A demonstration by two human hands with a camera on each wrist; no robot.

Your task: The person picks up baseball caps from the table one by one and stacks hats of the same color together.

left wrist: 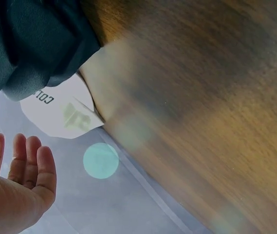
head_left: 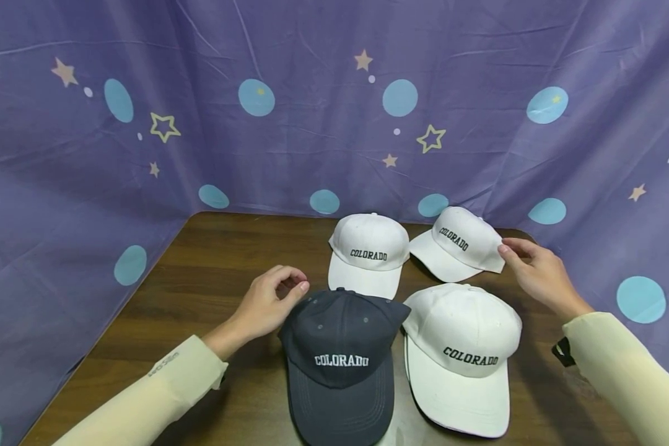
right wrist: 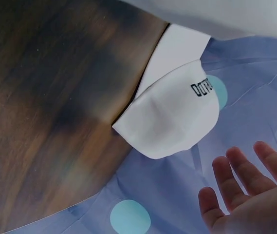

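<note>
A dark navy baseball cap [head_left: 340, 347] with white COLORADO lettering lies at the front middle of the table, brim toward me. To its right is a white cap [head_left: 463, 334] with black lettering. Behind them are another white cap [head_left: 368, 248] and, at the back right, a tilted white cap [head_left: 457, 244]. My left hand [head_left: 267, 300] hovers beside the navy cap's upper left, loosely curved and holding nothing. Near the right edge of the back right cap is my right hand [head_left: 541, 272]; in the right wrist view its fingers [right wrist: 226, 180] are relaxed and apart from that cap.
The caps stand on a brown wooden table [head_left: 201, 260]. A purple curtain [head_left: 312, 142] with stars and blue dots hangs behind and at both sides of it.
</note>
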